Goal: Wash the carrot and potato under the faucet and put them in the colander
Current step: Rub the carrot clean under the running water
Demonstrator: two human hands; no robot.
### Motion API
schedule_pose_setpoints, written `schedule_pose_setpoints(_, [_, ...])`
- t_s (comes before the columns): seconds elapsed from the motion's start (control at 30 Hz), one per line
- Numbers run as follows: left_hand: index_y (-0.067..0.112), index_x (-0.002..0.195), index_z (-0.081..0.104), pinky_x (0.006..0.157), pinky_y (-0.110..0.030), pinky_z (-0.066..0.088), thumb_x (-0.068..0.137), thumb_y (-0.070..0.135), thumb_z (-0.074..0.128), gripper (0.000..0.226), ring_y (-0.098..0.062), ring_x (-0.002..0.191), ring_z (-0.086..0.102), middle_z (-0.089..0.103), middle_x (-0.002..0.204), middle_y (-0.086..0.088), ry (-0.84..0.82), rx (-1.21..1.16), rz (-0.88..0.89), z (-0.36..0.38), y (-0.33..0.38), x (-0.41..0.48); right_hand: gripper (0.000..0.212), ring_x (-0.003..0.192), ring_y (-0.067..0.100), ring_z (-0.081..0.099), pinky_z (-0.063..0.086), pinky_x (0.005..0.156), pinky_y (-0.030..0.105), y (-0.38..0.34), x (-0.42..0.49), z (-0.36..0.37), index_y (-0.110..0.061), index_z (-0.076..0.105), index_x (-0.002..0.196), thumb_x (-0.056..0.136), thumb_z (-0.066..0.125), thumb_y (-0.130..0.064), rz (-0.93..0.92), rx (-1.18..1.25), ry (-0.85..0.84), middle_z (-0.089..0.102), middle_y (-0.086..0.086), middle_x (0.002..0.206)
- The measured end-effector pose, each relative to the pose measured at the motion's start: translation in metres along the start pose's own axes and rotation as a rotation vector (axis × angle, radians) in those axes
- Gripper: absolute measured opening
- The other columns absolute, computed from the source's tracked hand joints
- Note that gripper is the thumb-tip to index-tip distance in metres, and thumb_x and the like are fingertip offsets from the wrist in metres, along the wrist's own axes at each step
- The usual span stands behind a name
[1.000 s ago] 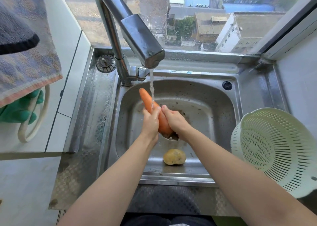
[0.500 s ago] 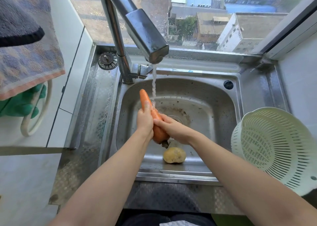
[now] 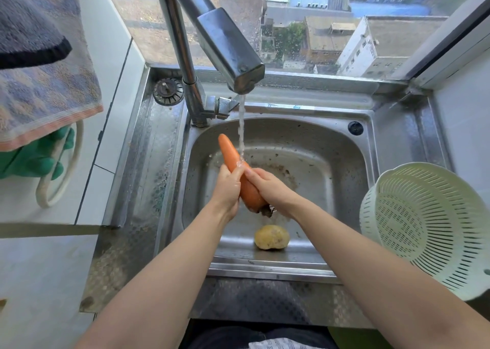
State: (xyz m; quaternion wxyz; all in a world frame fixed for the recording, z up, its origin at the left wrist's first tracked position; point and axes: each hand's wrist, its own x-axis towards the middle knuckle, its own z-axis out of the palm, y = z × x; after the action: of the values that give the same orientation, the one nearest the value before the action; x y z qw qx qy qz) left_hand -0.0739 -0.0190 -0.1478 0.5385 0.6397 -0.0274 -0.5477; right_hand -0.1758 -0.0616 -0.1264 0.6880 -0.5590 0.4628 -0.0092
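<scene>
An orange carrot (image 3: 230,154) is held tilted over the steel sink (image 3: 331,168), tip pointing up and left. Water runs from the faucet (image 3: 228,49) onto its middle. My left hand (image 3: 228,189) grips the carrot from the left and my right hand (image 3: 267,187) wraps it from the right near the thick end. A yellow potato (image 3: 271,236) lies on the sink floor near the front wall, below my hands. The pale green colander (image 3: 424,224) stands tilted on the counter to the right of the sink, with nothing visible in it.
A sink strainer plug (image 3: 168,91) lies on the steel drainboard at the back left. A patterned towel (image 3: 39,83) and a green glove (image 3: 31,157) hang at the left. The window runs right behind the faucet.
Both hands have slid along the carrot under the water, and more of its tip shows now. The potato and colander have stayed put.
</scene>
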Motion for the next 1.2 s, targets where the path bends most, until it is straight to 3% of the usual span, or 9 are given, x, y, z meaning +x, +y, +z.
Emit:
schedule_pose_setpoints(0.07, [-0.005, 0.131, 0.045, 0.077, -0.024, 0.054, 0.1, 0.016, 0.049, 0.038, -0.017, 0.095, 0.064, 0.061, 0.118, -0.019, 0.006, 0.069, 0.026, 0.0, -0.001, 0.002, 0.049, 0.092, 0.017, 0.062, 0.052, 0.077, 0.033, 0.004, 0.0, 0.0, -0.016, 0.049, 0.136, 0.1, 0.041, -0.049, -0.012, -0.023, 0.006, 0.063, 0.006, 0.116])
schedule_pose_setpoints(0.2, [-0.001, 0.118, 0.054, 0.098, -0.039, 0.051, 0.099, 0.043, 0.046, 0.049, -0.025, 0.106, 0.063, 0.064, 0.114, -0.014, 0.24, 0.052, -0.038, 0.011, 0.005, 0.005, 0.044, 0.106, 0.013, 0.057, 0.049, 0.085, 0.021, 0.003, -0.007, 0.003, -0.014, 0.041, 0.141, 0.103, 0.042, -0.036, -0.018, -0.094, -0.102, 0.057, -0.001, 0.119])
schedule_pose_setpoints(0.37, [-0.001, 0.136, 0.044, 0.102, -0.037, 0.048, 0.102, 0.018, 0.044, 0.039, -0.024, 0.115, 0.06, 0.06, 0.123, -0.015, -0.072, -0.039, -0.02, 0.002, 0.004, -0.007, 0.049, 0.104, 0.021, 0.062, 0.053, 0.092, 0.04, 0.001, -0.003, -0.001, -0.013, 0.049, 0.133, 0.101, 0.038, -0.048, -0.016, -0.087, 0.061, 0.062, 0.006, 0.12])
schedule_pose_setpoints(0.47, [-0.002, 0.134, 0.047, 0.103, -0.042, 0.048, 0.102, 0.026, 0.045, 0.043, -0.028, 0.116, 0.06, 0.061, 0.126, -0.02, -0.031, 0.072, -0.006, 0.003, 0.0, 0.0, 0.047, 0.099, 0.015, 0.061, 0.052, 0.085, 0.029, 0.003, -0.007, -0.002, -0.013, 0.047, 0.136, 0.102, 0.036, -0.045, -0.009, -0.087, 0.016, 0.06, 0.003, 0.119])
schedule_pose_setpoints(0.6, [-0.002, 0.126, 0.055, 0.1, -0.043, 0.05, 0.099, 0.047, 0.042, 0.058, -0.028, 0.108, 0.064, 0.066, 0.116, -0.016, 0.192, 0.013, -0.088, 0.013, 0.004, 0.003, 0.045, 0.105, 0.017, 0.058, 0.049, 0.091, 0.031, 0.003, -0.007, 0.005, -0.01, 0.046, 0.136, 0.104, 0.036, -0.04, -0.038, -0.133, 0.009, 0.059, 0.003, 0.119])
schedule_pose_setpoints(0.77, [0.0, 0.141, 0.042, 0.096, -0.033, 0.051, 0.102, 0.016, 0.044, 0.042, -0.02, 0.11, 0.06, 0.06, 0.124, -0.015, -0.114, 0.05, 0.013, 0.0, 0.003, -0.004, 0.048, 0.111, 0.025, 0.061, 0.05, 0.098, 0.043, 0.007, 0.0, -0.004, -0.012, 0.05, 0.135, 0.103, 0.034, -0.044, -0.035, -0.121, 0.104, 0.062, 0.012, 0.125])
schedule_pose_setpoints(0.93, [-0.001, 0.123, 0.055, 0.095, -0.037, 0.05, 0.101, 0.044, 0.039, 0.053, -0.024, 0.107, 0.061, 0.063, 0.114, -0.01, 0.219, 0.177, -0.035, 0.01, 0.009, 0.002, 0.05, 0.109, 0.02, 0.06, 0.049, 0.093, 0.035, 0.012, -0.001, -0.002, -0.014, 0.046, 0.139, 0.102, 0.035, -0.046, -0.054, -0.232, 0.025, 0.061, 0.007, 0.126])
schedule_pose_setpoints(1.1, [0.003, 0.14, 0.044, 0.081, -0.018, 0.051, 0.101, 0.024, 0.049, 0.045, -0.015, 0.111, 0.061, 0.06, 0.129, -0.011, -0.074, 0.08, 0.042, 0.001, -0.003, -0.001, 0.046, 0.109, 0.025, 0.06, 0.048, 0.097, 0.043, 0.01, 0.005, -0.009, -0.014, 0.053, 0.132, 0.104, 0.031, -0.042, -0.093, -0.292, 0.139, 0.063, 0.012, 0.123])
schedule_pose_setpoints(1.2, [0.001, 0.135, 0.048, 0.074, -0.015, 0.05, 0.102, 0.028, 0.044, 0.043, -0.01, 0.1, 0.06, 0.061, 0.126, -0.012, -0.01, 0.154, 0.061, -0.003, -0.003, -0.002, 0.045, 0.108, 0.022, 0.059, 0.046, 0.091, 0.036, 0.015, 0.001, -0.01, -0.015, 0.052, 0.134, 0.104, 0.031, -0.041, -0.088, -0.325, 0.088, 0.062, 0.008, 0.124])
